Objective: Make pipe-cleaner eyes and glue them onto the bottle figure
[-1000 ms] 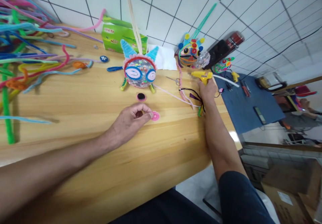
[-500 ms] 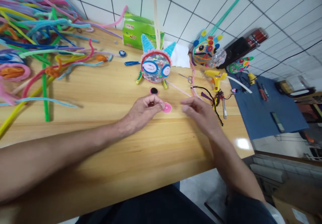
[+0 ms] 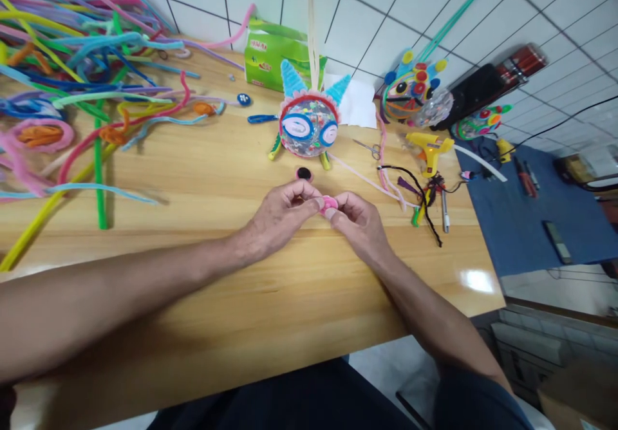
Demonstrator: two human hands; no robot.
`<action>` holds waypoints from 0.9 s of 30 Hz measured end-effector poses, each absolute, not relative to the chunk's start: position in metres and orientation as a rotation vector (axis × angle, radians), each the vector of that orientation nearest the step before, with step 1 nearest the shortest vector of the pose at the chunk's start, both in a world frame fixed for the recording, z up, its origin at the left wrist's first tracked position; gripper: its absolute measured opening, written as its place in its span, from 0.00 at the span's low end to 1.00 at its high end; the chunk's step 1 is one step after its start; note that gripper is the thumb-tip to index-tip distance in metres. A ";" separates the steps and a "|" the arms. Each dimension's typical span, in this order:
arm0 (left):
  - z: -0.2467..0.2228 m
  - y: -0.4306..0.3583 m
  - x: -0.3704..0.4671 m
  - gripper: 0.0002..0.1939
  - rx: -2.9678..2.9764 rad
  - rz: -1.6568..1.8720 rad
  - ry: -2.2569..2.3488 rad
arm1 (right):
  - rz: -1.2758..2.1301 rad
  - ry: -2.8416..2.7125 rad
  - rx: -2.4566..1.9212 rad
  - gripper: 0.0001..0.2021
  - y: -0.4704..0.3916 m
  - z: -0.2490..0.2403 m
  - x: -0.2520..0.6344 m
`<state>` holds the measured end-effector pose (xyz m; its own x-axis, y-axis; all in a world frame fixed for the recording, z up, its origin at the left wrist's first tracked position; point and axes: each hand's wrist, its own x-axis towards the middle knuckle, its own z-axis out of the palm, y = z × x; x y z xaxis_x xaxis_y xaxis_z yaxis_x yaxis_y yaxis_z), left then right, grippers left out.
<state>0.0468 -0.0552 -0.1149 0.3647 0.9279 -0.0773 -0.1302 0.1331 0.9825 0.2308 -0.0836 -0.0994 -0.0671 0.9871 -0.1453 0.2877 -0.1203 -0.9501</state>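
Observation:
Between my two hands is a small pink disc (image 3: pixel 330 203), which looks like a coiled pipe cleaner. My left hand (image 3: pixel 292 214) pinches its left edge between thumb and fingertips. From the other side my right hand (image 3: pixel 360 221) closes thumb and fingers on its right edge. Just beyond my left fingers lies a small black disc with a pink rim (image 3: pixel 304 174). Farther back stands a clear, glitter-filled ball figure (image 3: pixel 309 137) with blue pipe-cleaner ears and two coiled white eyes ringed in blue.
Many colored pipe cleaners (image 3: pixel 96 50) heap at the left. A green tissue pack (image 3: pixel 270 56) stands by the tiled wall. To the right are scissors (image 3: pixel 373 150), a yellow glue gun (image 3: pixel 429 152), a pen (image 3: pixel 445 211), another decorated ball (image 3: pixel 410 92) and a blue mat (image 3: pixel 512 224).
My right hand has moved left and taken hold of the pink disc, which only my left hand held before. The whole view has shifted slightly.

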 end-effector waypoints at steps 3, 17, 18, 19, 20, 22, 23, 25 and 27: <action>-0.116 -0.055 0.047 0.09 1.163 0.938 0.883 | 1.234 -1.419 -1.471 0.16 -0.084 -0.098 0.230; -0.117 -0.058 0.047 0.11 1.200 0.894 0.904 | 1.133 -1.370 -1.487 0.12 -0.086 -0.105 0.224; -0.116 -0.058 0.047 0.10 1.208 0.893 0.894 | 1.130 -1.363 -1.485 0.12 -0.086 -0.105 0.224; -0.116 -0.058 0.047 0.10 1.218 0.892 0.884 | 1.127 -1.358 -1.485 0.11 -0.086 -0.105 0.224; -0.115 -0.058 0.047 0.10 1.230 0.892 0.876 | 1.124 -1.358 -1.487 0.11 -0.086 -0.105 0.225; -0.114 -0.057 0.046 0.09 1.254 0.886 0.870 | 1.121 -1.366 -1.494 0.10 -0.087 -0.104 0.226; -0.114 -0.057 0.046 0.09 1.268 0.884 0.868 | 1.122 -1.373 -1.499 0.10 -0.087 -0.104 0.226; -0.114 -0.057 0.045 0.09 1.296 0.881 0.864 | 1.127 -1.392 -1.511 0.11 -0.087 -0.103 0.227; -0.115 -0.058 0.045 0.09 1.321 0.879 0.862 | 1.126 -1.412 -1.525 0.12 -0.087 -0.101 0.228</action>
<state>0.0446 -0.0576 -0.1148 0.4270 0.9039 -0.0246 -0.0432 0.0475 0.9979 0.2282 -0.0873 -0.1014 0.0004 0.9943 -0.1069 0.3259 -0.1012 -0.9400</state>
